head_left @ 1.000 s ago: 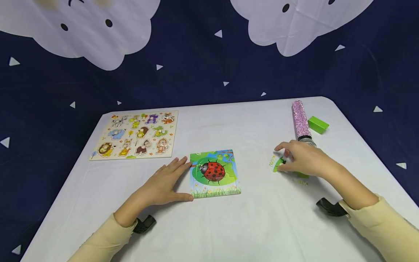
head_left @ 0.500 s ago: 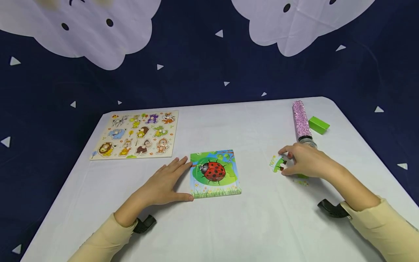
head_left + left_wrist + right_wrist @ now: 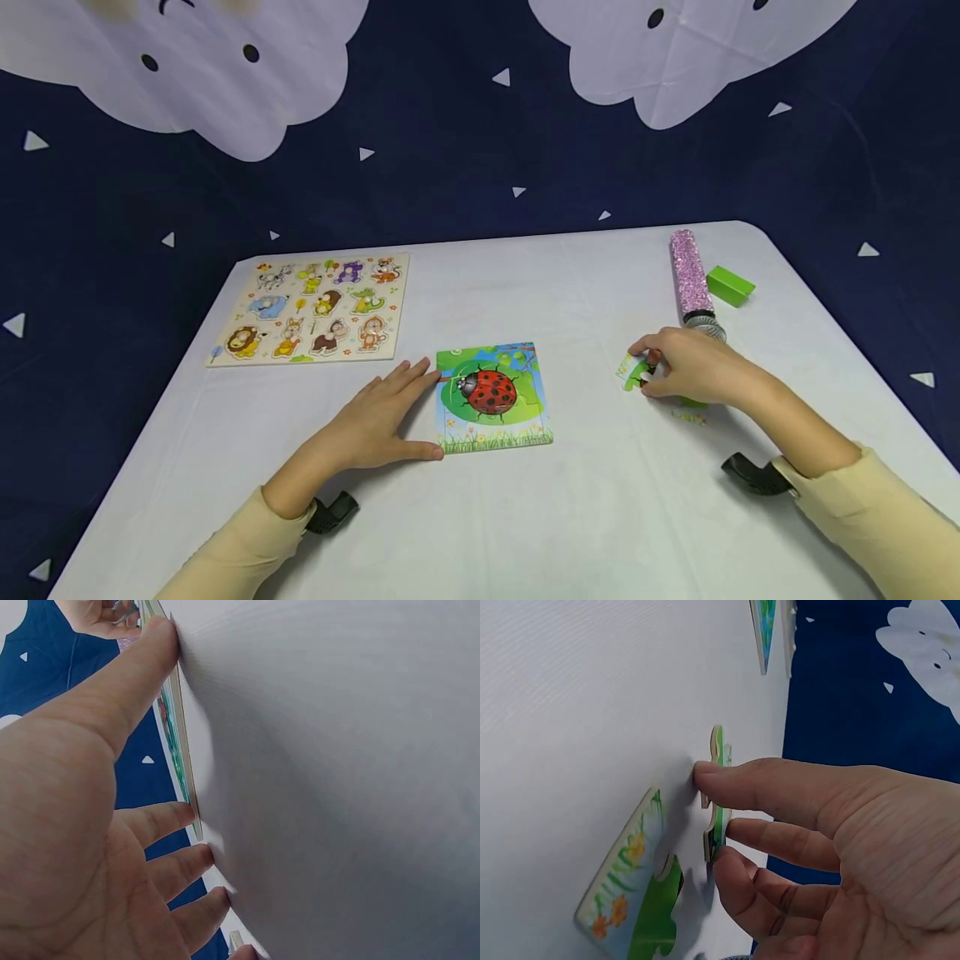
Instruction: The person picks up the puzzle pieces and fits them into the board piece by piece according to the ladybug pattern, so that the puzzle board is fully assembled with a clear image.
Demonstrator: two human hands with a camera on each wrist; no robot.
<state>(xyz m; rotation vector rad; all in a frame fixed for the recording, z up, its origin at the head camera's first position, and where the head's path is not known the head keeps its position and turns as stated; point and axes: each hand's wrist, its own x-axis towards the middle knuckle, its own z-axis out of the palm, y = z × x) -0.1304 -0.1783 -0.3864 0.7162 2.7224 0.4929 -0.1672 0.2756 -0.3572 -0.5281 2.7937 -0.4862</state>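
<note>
A square ladybug jigsaw puzzle [image 3: 487,398] lies flat on the white table. My left hand [image 3: 378,417] rests at its left side, fingers spread and fairly straight, with index finger and thumb tips touching the edge. In the left wrist view those fingertips [image 3: 184,814] meet the board's side. Over on the right, my right hand [image 3: 697,367] pinches a green jigsaw piece [image 3: 634,372] between thumb and fingers. The right wrist view has this piece [image 3: 718,817] standing on edge in the grip. Another jigsaw piece [image 3: 626,874], with grass and orange flowers, lies beside it, partly under the hand in the head view.
An animal peg puzzle board [image 3: 307,308] lies at the back left. Behind the right hand are a pink glittery microphone [image 3: 690,275] and a green block [image 3: 729,286]. A dark blue cloth [image 3: 450,100] with clouds hangs behind the white table [image 3: 555,517].
My right hand has shifted slightly, first rightward and then a little back left, its fingertips changing position on the jigsaw piece. The left hand and the ladybug puzzle stay in place.
</note>
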